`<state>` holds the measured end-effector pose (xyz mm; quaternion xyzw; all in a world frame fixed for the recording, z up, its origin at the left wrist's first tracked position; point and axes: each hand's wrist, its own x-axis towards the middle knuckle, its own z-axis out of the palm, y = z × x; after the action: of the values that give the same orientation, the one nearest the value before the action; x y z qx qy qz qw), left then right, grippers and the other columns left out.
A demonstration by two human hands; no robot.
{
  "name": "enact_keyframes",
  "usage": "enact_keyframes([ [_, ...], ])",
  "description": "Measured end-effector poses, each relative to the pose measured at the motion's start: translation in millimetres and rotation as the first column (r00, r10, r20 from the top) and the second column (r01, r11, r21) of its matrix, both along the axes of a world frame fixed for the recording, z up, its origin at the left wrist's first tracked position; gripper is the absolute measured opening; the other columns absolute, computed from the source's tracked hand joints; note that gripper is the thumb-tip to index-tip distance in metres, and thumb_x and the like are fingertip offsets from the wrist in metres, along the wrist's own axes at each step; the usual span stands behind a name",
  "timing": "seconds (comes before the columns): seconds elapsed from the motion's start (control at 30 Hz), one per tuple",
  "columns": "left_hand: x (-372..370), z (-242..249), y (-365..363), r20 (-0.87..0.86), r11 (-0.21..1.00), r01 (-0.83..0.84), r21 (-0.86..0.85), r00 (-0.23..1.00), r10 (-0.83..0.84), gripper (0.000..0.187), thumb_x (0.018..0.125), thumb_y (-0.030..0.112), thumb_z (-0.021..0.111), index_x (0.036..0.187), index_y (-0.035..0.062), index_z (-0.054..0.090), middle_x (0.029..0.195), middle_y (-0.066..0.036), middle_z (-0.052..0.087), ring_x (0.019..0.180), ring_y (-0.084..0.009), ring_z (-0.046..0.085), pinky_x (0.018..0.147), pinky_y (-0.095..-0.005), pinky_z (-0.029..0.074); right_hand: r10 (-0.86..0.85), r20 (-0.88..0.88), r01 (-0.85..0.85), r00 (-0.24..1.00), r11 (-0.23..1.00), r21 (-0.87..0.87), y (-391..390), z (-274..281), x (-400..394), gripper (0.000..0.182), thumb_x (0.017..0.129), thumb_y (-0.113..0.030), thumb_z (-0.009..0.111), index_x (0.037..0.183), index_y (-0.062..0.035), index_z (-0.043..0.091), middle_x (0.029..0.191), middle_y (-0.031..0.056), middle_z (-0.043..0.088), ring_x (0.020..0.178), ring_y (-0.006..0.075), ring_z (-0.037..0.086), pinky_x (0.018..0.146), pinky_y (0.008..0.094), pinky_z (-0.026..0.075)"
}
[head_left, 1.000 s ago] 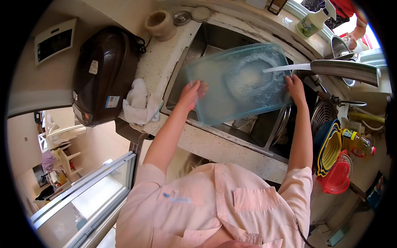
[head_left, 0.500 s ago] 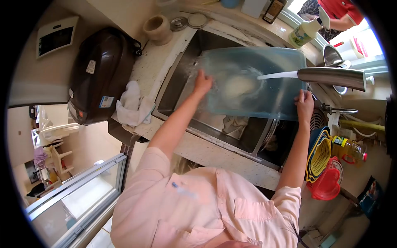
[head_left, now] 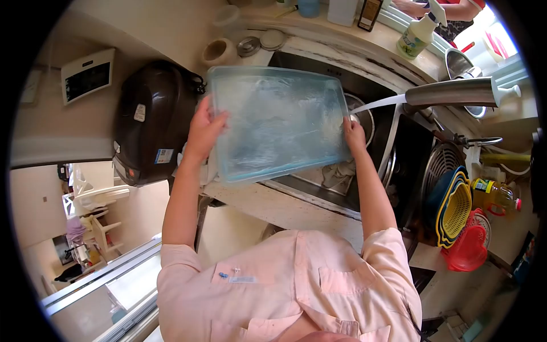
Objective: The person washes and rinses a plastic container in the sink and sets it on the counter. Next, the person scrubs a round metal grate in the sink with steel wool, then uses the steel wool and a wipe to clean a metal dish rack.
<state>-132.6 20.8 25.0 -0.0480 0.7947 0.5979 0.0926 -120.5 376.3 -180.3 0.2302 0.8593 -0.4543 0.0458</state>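
Observation:
A large translucent blue plastic bin (head_left: 279, 122) is held over the left part of the metal sink (head_left: 302, 64). My left hand (head_left: 206, 126) grips its left edge, and my right hand (head_left: 354, 134) is closed on its right edge. Water streams from the faucet (head_left: 450, 94) just past the bin's right edge, onto a round metal bowl (head_left: 364, 117) in the sink. Beneath the bin, a wet cloth (head_left: 337, 175) lies in the sink, partly covered.
A dark brown appliance (head_left: 154, 122) and a clay pot (head_left: 219, 52) stand at the left. Yellow and blue baskets (head_left: 456, 208), a red basket (head_left: 468, 245) and an oil bottle (head_left: 493, 196) are at the right. A spray bottle (head_left: 417, 37) stands behind; another person's arm (head_left: 456, 10) shows beyond.
The bin has moved left with both my hands, out from under the water stream. The metal bowl now shows in the sink. The person beyond the window has shifted.

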Motion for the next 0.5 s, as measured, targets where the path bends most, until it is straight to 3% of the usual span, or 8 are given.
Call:
enact_keyframes([
  [0.03, 0, 5, 8, -0.013, 1.0, 0.006, 0.0, 1.0, -0.006, 0.053, 0.083, 0.006, 0.054, 0.132, 0.0097, 0.035, 0.091, -0.003, 0.059, 0.074, -0.0085, 0.053, 0.064, -0.0223, 0.045, -0.011, 0.007, 0.011, 1.0, 1.0, 0.021, -5, -8, 5, 0.044, 0.086, -0.041, 0.048, 0.085, 0.0015, 0.058, 0.076, 0.0217, 0.059, 0.073, 0.0378, 0.056, 0.07, 0.0396, 0.044],
  [0.07, -2, 11, 17, -0.092, 0.996, 0.043, -0.081, 0.994, -0.05, 0.05, 0.084, 0.006, 0.054, 0.131, 0.0089, 0.037, 0.09, -0.003, 0.058, 0.074, -0.0082, 0.053, 0.065, -0.0225, 0.045, 0.026, 0.126, -0.027, 0.992, 1.0, 0.006, -5, -18, 10, 0.047, 0.09, -0.042, 0.044, 0.098, 0.0025, 0.057, 0.09, 0.0186, 0.06, 0.085, 0.025, 0.058, 0.072, 0.0361, 0.043],
  [0.13, -7, 23, 40, -0.236, 0.964, 0.099, -0.246, 0.959, -0.158, 0.045, 0.084, 0.006, 0.053, 0.128, 0.0074, 0.041, 0.088, -0.003, 0.058, 0.073, -0.0076, 0.052, 0.065, -0.0229, 0.045, -0.024, 0.152, 0.08, 0.988, 0.925, -0.371, -9, -36, 17, 0.051, 0.09, -0.045, 0.04, 0.115, -0.0003, 0.049, 0.108, 0.0195, 0.054, 0.097, 0.0273, 0.053, 0.08, 0.0384, 0.042],
  [0.23, -3, 33, 65, -0.446, 0.884, 0.119, -0.452, 0.828, -0.34, 0.041, 0.081, 0.003, 0.053, 0.122, 0.0058, 0.048, 0.087, -0.005, 0.06, 0.072, -0.0127, 0.054, 0.065, -0.0271, 0.045, -0.084, 0.328, 0.303, 0.941, 0.641, -0.706, -9, -26, 22, 0.062, 0.091, -0.051, 0.035, 0.131, -0.0039, 0.034, 0.124, 0.0201, 0.045, 0.108, 0.0311, 0.048, 0.087, 0.0434, 0.04],
  [0.3, 6, 39, 74, -0.5, 0.796, 0.127, -0.592, 0.717, -0.486, 0.044, 0.077, 0.001, 0.055, 0.12, 0.006, 0.05, 0.088, -0.007, 0.061, 0.074, -0.0182, 0.056, 0.067, -0.0303, 0.046, -0.099, 0.407, 0.415, 0.908, 0.353, -0.839, -6, -5, 26, 0.067, 0.09, -0.054, 0.033, 0.135, -0.0049, 0.029, 0.129, 0.0218, 0.039, 0.113, 0.0337, 0.045, 0.089, 0.0453, 0.04],
  [0.37, 14, 40, 76, -0.511, 0.708, 0.148, -0.691, 0.593, -0.622, 0.046, 0.074, 0.0, 0.057, 0.119, 0.0078, 0.053, 0.09, -0.007, 0.061, 0.076, -0.0218, 0.057, 0.067, -0.033, 0.046, -0.127, 0.417, 0.418, 0.9, -0.018, -0.908, -1, 17, 37, 0.07, 0.089, -0.057, 0.033, 0.135, -0.0045, 0.028, 0.132, 0.025, 0.035, 0.118, 0.0362, 0.042, 0.091, 0.0453, 0.041],
  [0.4, 18, 37, 74, -0.505, 0.67, 0.171, -0.723, 0.532, -0.68, 0.046, 0.073, 0.0, 0.058, 0.118, 0.0095, 0.054, 0.093, -0.006, 0.062, 0.078, -0.0227, 0.058, 0.067, -0.034, 0.046, -0.15, 0.328, 0.307, 0.933, -0.147, -0.94, 1, 24, 42, 0.08, 0.086, -0.06, 0.035, 0.134, 0.0026, 0.02, 0.135, 0.0288, 0.027, 0.122, 0.0387, 0.037, 0.097, 0.0449, 0.038],
  [0.5, 32, 33, 67, -0.517, 0.575, 0.24, -0.782, 0.264, -0.814, 0.044, 0.071, 0.002, 0.06, 0.113, 0.0147, 0.058, 0.096, -0.004, 0.063, 0.082, -0.021, 0.059, 0.074, -0.0349, 0.045, -0.23, 0.382, 0.321, 0.895, -0.264, -0.909, 13, 53, 46, 0.085, 0.086, -0.059, 0.039, 0.132, 0.0099, 0.018, 0.134, 0.0284, 0.029, 0.122, 0.039, 0.036, 0.097, 0.0451, 0.039],
])
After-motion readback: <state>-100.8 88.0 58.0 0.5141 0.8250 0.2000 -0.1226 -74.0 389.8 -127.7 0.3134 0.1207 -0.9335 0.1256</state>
